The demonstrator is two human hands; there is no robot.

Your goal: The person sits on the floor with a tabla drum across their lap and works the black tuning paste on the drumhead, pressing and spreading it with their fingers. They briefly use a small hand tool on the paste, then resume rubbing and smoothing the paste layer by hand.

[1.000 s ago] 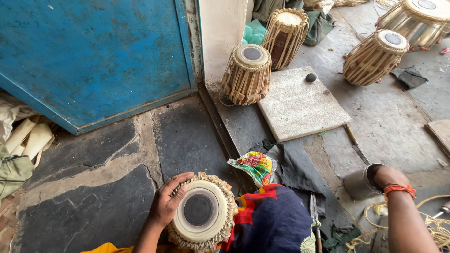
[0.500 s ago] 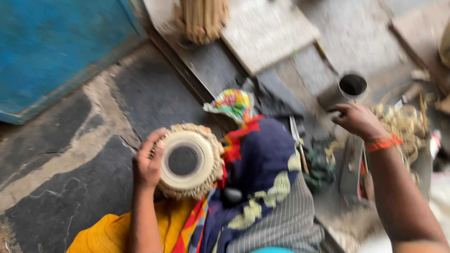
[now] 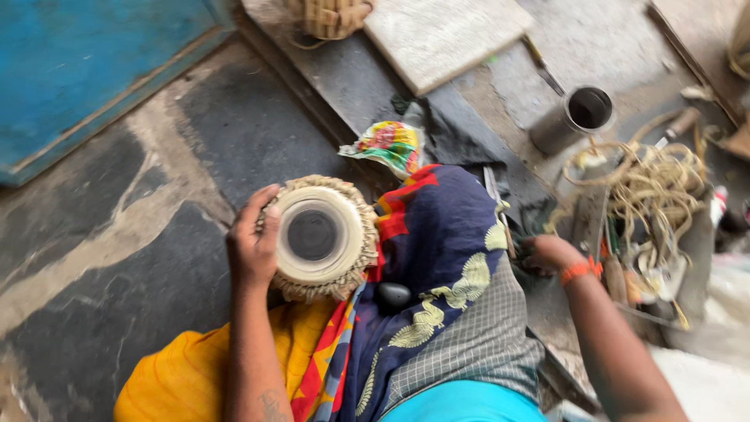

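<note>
1. The left hand (image 3: pixel 254 250) wraps curled fingers over the rim of the small drum (image 3: pixel 319 237), which is propped on the lap against the dark blue cloth (image 3: pixel 445 234). One-handed grip, so it could roll off onto the stone floor (image 3: pixel 156 211).
2. The right hand (image 3: pixel 549 254) reaches down beside the knee; can't tell how its fingers are set.
3. That rope tangle (image 3: pixel 656 187) and metal cup (image 3: pixel 574 117) sit close, so easy to snag or knock.

I see my left hand (image 3: pixel 254 246) gripping the rim of a small drum (image 3: pixel 319 237) at frame centre, propped on my lap. My right hand (image 3: pixel 549 254) reaches down at right, beside tangled rope (image 3: pixel 655 184); a metal cup (image 3: pixel 573 119) sits upper right.
</note>
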